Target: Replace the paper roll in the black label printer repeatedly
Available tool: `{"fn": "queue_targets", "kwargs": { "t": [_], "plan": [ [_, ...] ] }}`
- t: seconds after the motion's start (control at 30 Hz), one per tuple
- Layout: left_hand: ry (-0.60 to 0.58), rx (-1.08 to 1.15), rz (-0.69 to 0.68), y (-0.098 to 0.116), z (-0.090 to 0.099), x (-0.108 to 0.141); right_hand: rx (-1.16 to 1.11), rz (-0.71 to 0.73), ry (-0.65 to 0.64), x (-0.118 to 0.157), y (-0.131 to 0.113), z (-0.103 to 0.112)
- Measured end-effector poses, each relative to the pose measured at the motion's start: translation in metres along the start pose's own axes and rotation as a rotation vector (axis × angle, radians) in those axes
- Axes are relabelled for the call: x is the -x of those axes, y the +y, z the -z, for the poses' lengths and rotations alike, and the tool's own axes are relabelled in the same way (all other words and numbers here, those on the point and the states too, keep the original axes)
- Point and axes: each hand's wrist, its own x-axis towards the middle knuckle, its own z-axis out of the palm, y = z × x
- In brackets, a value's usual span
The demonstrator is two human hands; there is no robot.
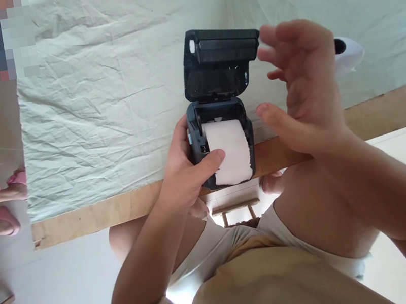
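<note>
A dark portable label printer (195, 138) is held over the table's front edge, its lid (217, 62) swung up and away. Inside the printer lies a white paper roll (231, 152), its outer layer facing up. My left hand (189, 164) wraps round the printer's left side, with the thumb laid over the roll's left part. To the right of the lid, my right hand (303, 79) is raised with fingers spread and nothing in it. Its fingertips are close to the lid's right corner; whether they touch it I cannot tell.
A pale green cloth (109, 95) with wrinkles covers the table, whose wooden edge (101, 214) shows in front. Partly behind my right hand is a white object with a black spot (351, 54). At the left, another person's feet in pink slippers (4, 222) are on the floor.
</note>
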Motion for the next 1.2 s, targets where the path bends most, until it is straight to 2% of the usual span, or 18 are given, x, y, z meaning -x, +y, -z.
{"fn": "queue_targets", "kwargs": {
  "t": [0.07,0.13,0.2,0.27,0.43,0.6,0.8,0.97,1.1,1.2],
  "plan": [
    [-0.004,-0.009,0.001,0.001,0.0,0.0,0.014,0.002,0.017,0.0,0.002,0.0],
    [0.002,-0.016,0.013,0.002,-0.001,0.001,-0.039,0.068,0.095,0.001,0.002,-0.002],
    [0.009,-0.017,0.024,0.003,-0.001,0.002,-0.11,0.137,0.101,0.003,0.002,-0.005],
    [0.008,-0.008,0.031,0.002,-0.001,0.003,-0.144,0.143,0.008,0.006,0.002,-0.008],
    [-0.018,0.013,-0.005,-0.001,0.001,0.004,-0.22,-0.045,-0.278,0.008,0.006,-0.013],
    [0.003,0.027,0.036,0.002,-0.006,0.003,-0.263,-0.099,-0.354,0.006,0.016,-0.013],
    [-0.032,0.042,0.002,0.0,-0.004,0.0,-0.223,-0.077,-0.313,0.009,0.018,-0.017],
    [-0.078,0.145,-0.046,-0.007,-0.001,-0.006,-0.172,-0.01,-0.274,0.011,0.017,-0.016],
    [0.031,0.176,-0.001,-0.008,-0.005,-0.008,-0.094,0.034,-0.191,0.011,0.017,-0.014],
    [0.103,0.199,0.058,-0.007,-0.008,-0.009,-0.103,0.06,-0.192,0.011,0.017,-0.013]
  ]
}}
